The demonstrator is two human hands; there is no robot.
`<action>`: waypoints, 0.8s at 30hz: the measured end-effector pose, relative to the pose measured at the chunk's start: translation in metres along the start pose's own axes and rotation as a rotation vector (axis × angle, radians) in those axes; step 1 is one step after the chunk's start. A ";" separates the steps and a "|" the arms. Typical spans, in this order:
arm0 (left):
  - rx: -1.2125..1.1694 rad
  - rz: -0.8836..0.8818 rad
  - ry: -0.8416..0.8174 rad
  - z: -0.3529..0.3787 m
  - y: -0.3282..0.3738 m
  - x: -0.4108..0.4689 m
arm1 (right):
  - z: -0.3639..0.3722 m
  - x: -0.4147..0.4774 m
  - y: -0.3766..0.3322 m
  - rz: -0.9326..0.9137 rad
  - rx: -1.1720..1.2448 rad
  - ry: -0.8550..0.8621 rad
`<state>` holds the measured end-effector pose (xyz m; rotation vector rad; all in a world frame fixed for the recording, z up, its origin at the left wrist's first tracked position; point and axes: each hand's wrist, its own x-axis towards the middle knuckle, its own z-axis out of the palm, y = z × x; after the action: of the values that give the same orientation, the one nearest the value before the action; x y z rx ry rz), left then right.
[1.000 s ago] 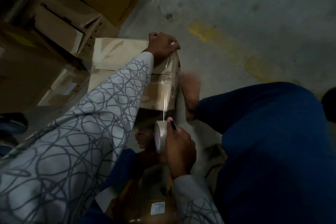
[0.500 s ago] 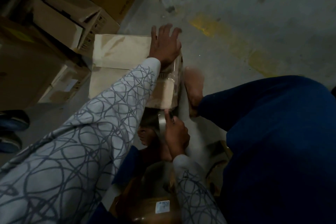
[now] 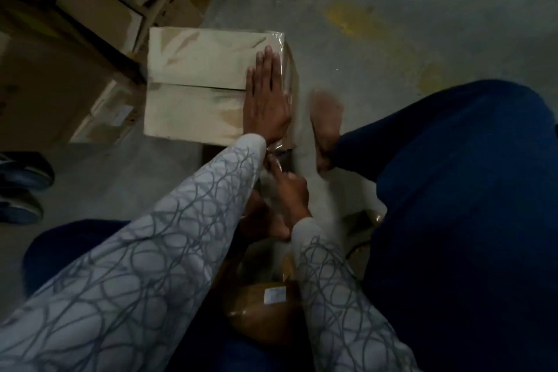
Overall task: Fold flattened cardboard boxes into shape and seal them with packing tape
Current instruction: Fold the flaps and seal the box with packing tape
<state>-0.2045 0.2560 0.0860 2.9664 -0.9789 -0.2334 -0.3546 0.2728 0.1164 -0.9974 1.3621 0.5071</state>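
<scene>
**Sealing the right edge of the box.** The left grip (image 3: 265, 106) lies wide and flat, fingers straight and together, and its palm presses the packing tape (image 3: 283, 48) onto the top of the box (image 3: 196, 75) along the right edge. The right grip (image 3: 291, 193), just off the box's near right corner, is narrow. Its fingers curl and pinch the near end of the same strip. The area is dark and blurred, so whether the roll sits inside this grip cannot be told.

For a good seal, judged from this layout:
- Hold the flat palm firm so the strip cannot lift.
- Draw the free end taut and straight down over the box's near edge.
- Smooth from the middle toward both ends to clear wrinkles before parting the strip.

The strip runs from the box's far right corner, beside and under the left palm, to the right grip, so it touches both. The seam between the box's two top flaps lies left of the left grip. A bare foot (image 3: 327, 118) rests on the floor (image 3: 392, 24) just right of the box. Stacked cartons (image 3: 90, 24) stand left of the box and beyond it.
</scene>
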 end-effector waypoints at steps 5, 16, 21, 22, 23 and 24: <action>0.005 0.012 -0.110 -0.013 -0.006 0.004 | 0.019 0.011 0.034 0.030 0.321 -0.114; -1.810 -1.110 -0.232 -0.021 -0.027 -0.181 | -0.002 -0.055 0.021 -0.035 0.365 -0.236; -1.916 -0.992 -0.415 -0.012 -0.026 -0.188 | -0.015 -0.055 0.025 -0.040 0.369 -0.139; -1.916 -0.998 -0.404 -0.011 -0.026 -0.187 | -0.018 -0.053 0.024 -0.084 0.294 -0.076; -1.905 -1.001 -0.389 -0.009 -0.026 -0.187 | -0.021 -0.051 0.025 -0.161 0.190 -0.001; -1.870 -1.023 -0.365 -0.010 -0.027 -0.188 | -0.025 -0.052 0.024 -0.283 -0.030 0.102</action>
<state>-0.3364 0.3886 0.1207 1.2764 0.6932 -0.9472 -0.3979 0.2774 0.1613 -1.2323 1.2788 0.2677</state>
